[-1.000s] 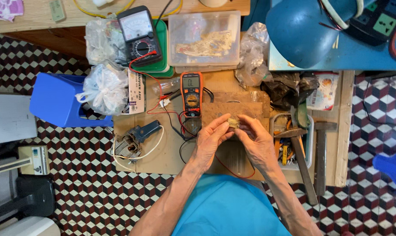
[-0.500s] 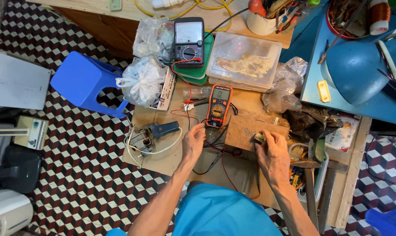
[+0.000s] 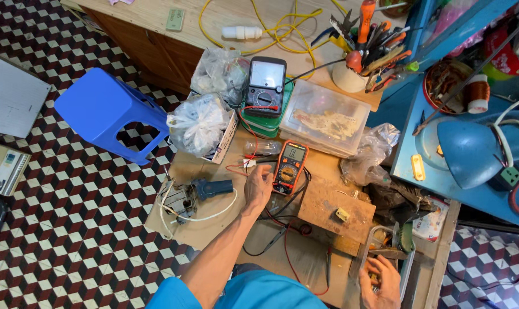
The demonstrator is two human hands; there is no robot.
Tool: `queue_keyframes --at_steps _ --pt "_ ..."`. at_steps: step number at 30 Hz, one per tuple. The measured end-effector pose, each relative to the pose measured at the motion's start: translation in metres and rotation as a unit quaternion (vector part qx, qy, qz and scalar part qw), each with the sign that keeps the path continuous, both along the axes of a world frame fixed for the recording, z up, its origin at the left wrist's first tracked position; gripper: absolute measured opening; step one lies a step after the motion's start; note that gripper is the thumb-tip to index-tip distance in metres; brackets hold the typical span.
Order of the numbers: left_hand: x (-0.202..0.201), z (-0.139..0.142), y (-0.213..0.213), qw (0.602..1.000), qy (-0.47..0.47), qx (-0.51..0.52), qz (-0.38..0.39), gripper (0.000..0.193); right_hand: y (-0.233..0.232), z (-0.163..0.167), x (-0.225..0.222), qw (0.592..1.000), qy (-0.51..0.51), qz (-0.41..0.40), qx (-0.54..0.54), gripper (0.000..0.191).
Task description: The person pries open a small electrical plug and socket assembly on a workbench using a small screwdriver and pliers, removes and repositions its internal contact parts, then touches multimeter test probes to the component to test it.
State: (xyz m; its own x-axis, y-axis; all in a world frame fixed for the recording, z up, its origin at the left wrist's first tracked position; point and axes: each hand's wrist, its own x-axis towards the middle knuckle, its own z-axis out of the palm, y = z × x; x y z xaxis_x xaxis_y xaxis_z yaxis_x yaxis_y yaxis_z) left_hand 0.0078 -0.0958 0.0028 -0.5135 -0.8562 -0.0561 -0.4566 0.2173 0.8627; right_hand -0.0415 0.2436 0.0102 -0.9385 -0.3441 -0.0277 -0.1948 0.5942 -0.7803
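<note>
Left hand [image 3: 258, 187] flat on the bench, fingers loosely spread, fingertips touching the left edge of an orange digital multimeter [image 3: 289, 167]; nothing clamped in it. Right hand [image 3: 379, 281] well apart from the left, low at the near right edge of the bench, fingers curled down into a metal tray of tools [image 3: 409, 269]; grip on anything there impossible to tell.

Multimeter lying flat near the middle of the wooden workbench [image 3: 208, 226], red and black test leads [image 3: 288, 240] trailing from it toward the body. Just right of it, a scorched wooden block [image 3: 334, 206] with a small pale component [image 3: 342, 215] on top. Left of the left hand, a blue-handled soldering tool [image 3: 211, 187] amid a white cord.

Farther out: an analogue meter [image 3: 265, 86] propped on a green box, a clear lidded plastic box [image 3: 325, 117] beside it, knotted plastic bags [image 3: 199, 123] of parts to the left, a cup of screwdrivers and pliers [image 3: 357, 68] behind. Yellow cable [image 3: 271, 31] looped across the back table. Blue lamp shade [image 3: 471, 151] on the right, blue plastic stool [image 3: 108, 114] on the chequered floor at left.
</note>
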Motion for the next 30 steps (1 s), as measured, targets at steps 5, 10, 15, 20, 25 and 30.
queue_keyframes --at_steps 5,10,15,20,25,30 --pt "-0.021 0.006 -0.023 0.998 0.032 0.043 0.037 0.022 -0.033 0.003 0.01 0.991 -0.118 -0.057 0.03 0.016" --pt "-0.053 0.033 -0.069 0.992 0.092 -0.065 0.062 0.021 -0.068 0.018 0.007 0.986 -0.144 0.059 0.067 0.039" --pt "-0.073 0.062 -0.107 0.979 0.074 -0.184 0.048 0.023 -0.089 0.03 0.01 0.982 -0.167 0.04 0.082 0.072" --pt "-0.069 0.072 -0.115 0.961 0.075 -0.264 -0.039 0.012 -0.082 0.023 0.021 0.988 -0.123 0.066 0.066 0.072" --pt "-0.039 0.039 -0.068 0.989 -0.031 -0.062 -0.129 0.015 -0.064 -0.001 0.031 0.971 -0.214 0.054 0.094 0.067" --pt "0.027 -0.008 -0.006 0.99 -0.117 0.083 -0.004 0.022 -0.039 -0.009 0.041 0.959 -0.223 0.09 0.15 0.055"
